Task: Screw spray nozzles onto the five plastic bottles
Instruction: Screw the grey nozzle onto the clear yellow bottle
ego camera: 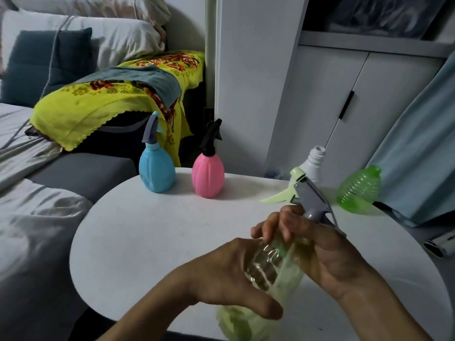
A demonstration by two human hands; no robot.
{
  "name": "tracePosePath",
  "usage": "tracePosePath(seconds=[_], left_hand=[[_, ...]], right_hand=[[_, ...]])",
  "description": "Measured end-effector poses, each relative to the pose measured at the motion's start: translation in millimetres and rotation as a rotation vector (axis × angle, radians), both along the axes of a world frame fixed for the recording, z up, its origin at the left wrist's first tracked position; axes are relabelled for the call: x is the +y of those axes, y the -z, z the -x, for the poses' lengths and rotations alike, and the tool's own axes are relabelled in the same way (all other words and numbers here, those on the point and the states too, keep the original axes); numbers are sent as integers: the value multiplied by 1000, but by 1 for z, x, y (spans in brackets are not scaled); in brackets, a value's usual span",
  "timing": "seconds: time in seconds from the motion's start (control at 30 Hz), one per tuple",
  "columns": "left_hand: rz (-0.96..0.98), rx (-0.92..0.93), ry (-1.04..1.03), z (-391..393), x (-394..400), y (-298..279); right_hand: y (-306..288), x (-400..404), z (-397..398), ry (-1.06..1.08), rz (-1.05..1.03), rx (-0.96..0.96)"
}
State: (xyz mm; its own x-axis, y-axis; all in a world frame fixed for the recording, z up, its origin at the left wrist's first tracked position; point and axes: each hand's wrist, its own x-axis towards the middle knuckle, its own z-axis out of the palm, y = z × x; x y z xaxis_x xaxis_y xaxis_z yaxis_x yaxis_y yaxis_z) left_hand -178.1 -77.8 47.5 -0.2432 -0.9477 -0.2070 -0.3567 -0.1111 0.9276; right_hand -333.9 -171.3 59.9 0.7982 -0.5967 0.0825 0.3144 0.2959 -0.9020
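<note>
I hold a clear pale-green bottle (264, 267) tilted over the round white table (147, 230). My left hand (229, 274) wraps its body from the left. My right hand (317, 244) grips its neck, where a grey and light-green spray nozzle (305, 195) sits, pointing up and away. At the table's back stand a blue bottle (156, 168) with a grey nozzle and a pink bottle (208, 175) with a black nozzle. A white bottle (314, 163) and a green ribbed bottle (358, 190) stand at the back right without nozzles.
A grey sofa (81, 171) with a yellow floral cloth (81, 107) lies left of the table. White cabinet doors (332, 107) and a light-blue curtain (423, 143) stand behind and to the right.
</note>
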Motion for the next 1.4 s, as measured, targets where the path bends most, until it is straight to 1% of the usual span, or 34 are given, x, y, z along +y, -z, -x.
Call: tracePosePath(seconds=[0.03, 0.07, 0.17, 0.23, 0.43, 0.47, 0.53, 0.6, 0.67, 0.7, 0.77, 0.83, 0.9, 0.93, 0.97, 1.03, 1.1, 1.17, 1.27, 1.4], left_hand=[[-63, 30, 50, -1, 0, -1], [-76, 27, 55, -2, 0, -1], [36, -69, -74, 3, -3, 2], [89, -98, -151, 7, -3, 6], [209, -142, -263, 14, -4, 12], [249, -180, -303, 15, -4, 14], [345, -315, -375, 17, -5, 18], [427, -443, -401, 19, -6, 23], [484, -471, -449, 17, -8, 28], [500, -438, -474, 14, -9, 29], [502, -323, -519, 6, -12, 27], [475, -191, -569, -2, -16, 22], [445, -102, -599, -8, -19, 17], [432, -108, -585, -10, -20, 16], [419, -146, -554, -11, -22, 17], [389, -281, -494, -16, -22, 19], [303, -381, -495, -27, -22, 19], [265, -486, -492, -38, -22, 17], [290, -656, -465, -49, -21, 16], [335, -751, -473, -55, -19, 16]], right_hand=[[-1, 1, -1, -15, 14, -1], [-1, 2, -2, 7, 32, 6], [2, 6, -11, 251, 105, 78], [4, 6, -15, 391, 138, 110], [3, 8, -22, 570, 120, 135], [3, 6, -22, 611, 112, 129], [3, 2, -23, 705, 90, 105], [5, -3, -24, 763, 52, 84], [5, -5, -26, 749, 71, 89], [6, -6, -25, 701, 88, 89], [5, -6, -25, 539, 119, 119], [7, -5, -26, 400, 181, 204], [11, 0, -30, 401, 233, 317], [13, 2, -33, 457, 258, 360], [15, 3, -34, 529, 285, 392], [16, -2, -39, 656, 353, 440], [13, -17, -44, 737, 415, 476], [13, -40, -52, 768, 446, 490], [21, -76, -71, 833, 499, 563], [39, -109, -97, 852, 498, 624]])
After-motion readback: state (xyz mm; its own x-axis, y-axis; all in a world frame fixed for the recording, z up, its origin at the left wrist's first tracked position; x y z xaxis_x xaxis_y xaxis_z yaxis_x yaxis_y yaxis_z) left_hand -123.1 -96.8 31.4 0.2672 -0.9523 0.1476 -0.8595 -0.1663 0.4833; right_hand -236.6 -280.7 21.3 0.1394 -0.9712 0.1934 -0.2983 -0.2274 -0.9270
